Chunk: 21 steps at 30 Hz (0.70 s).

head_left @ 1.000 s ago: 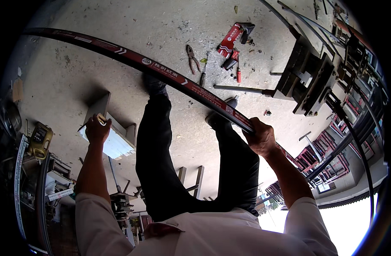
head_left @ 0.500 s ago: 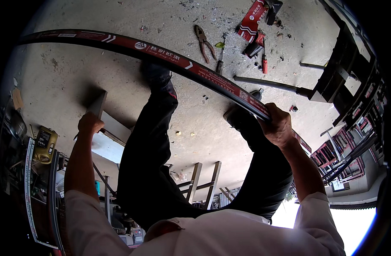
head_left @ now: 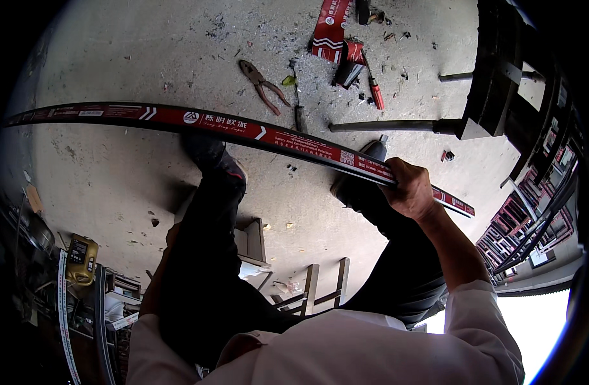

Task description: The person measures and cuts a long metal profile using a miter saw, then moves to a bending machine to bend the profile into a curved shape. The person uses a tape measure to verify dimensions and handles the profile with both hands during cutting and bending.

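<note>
My right hand (head_left: pixel 410 187) is closed around a long dark profile bar (head_left: pixel 236 127) covered with red printed film. The bar crosses in front of my shins, reaching the far left, and its short end sticks out past my right hand. My left hand (head_left: pixel 173 233) is down beside my left leg, mostly hidden behind it; its fingers do not show. Between my legs part of a pale boxy stool-like piece (head_left: pixel 251 242) shows, with the rest behind my left leg. I cannot tell whether my left hand touches it.
Beyond the bar lie pliers (head_left: pixel 262 85), a red-handled screwdriver (head_left: pixel 376 93), a dark-handled tool (head_left: pixel 299 115), scraps of red film (head_left: pixel 329 32) and scattered debris. A dark metal frame (head_left: pixel 493 83) stands right. Left are a yellow jug (head_left: pixel 82 260) and a long ruler (head_left: pixel 64 314).
The pale stool-like piece has shifted right, from outside my left leg to behind and between my legs. My left hand went with it, now mostly hidden. The bar's left part appears lower in view.
</note>
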Each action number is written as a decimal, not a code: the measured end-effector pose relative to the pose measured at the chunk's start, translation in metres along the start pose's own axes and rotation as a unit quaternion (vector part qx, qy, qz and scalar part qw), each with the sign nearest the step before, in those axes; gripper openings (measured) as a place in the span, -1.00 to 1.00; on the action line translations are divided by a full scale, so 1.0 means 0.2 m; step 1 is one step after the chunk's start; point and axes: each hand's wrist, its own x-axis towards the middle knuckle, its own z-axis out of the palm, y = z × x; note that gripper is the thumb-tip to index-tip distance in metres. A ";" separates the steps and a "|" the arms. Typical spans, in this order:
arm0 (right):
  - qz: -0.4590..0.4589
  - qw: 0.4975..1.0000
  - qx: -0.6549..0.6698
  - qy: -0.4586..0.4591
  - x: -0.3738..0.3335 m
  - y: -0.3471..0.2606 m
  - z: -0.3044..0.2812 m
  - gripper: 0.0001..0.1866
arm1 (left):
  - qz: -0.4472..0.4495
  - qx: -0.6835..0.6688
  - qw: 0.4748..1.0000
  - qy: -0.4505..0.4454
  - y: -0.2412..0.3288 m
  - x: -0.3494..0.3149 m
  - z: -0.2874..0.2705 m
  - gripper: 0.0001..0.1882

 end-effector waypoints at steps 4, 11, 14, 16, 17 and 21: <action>-0.010 1.000 0.001 0.018 0.00 0.12 0.00 -0.69 | -0.094 -0.063 0.994 0.007 0.27 -0.10 -0.16 -0.55; -0.010 0.998 0.016 0.061 -0.01 0.10 -0.06 -0.77 | -0.121 -0.128 0.982 0.070 0.48 -0.22 -0.13 -0.58; -0.004 0.997 0.004 0.073 -0.10 0.13 -0.06 -0.77 | -0.136 -0.151 0.974 0.100 0.54 -0.27 -0.10 -0.60; -0.005 0.996 -0.012 0.086 -0.13 0.14 -0.06 -0.75 | -0.141 -0.165 0.968 0.125 0.55 -0.29 -0.09 -0.60; 0.002 0.996 -0.025 0.090 -0.16 0.12 -0.08 -0.72 | -0.141 -0.172 0.965 0.135 0.56 -0.29 -0.07 -0.61; -0.018 0.991 -0.087 0.099 -0.26 0.09 -0.12 -0.63 | -0.136 -0.179 0.960 0.170 0.55 -0.30 -0.08 -0.62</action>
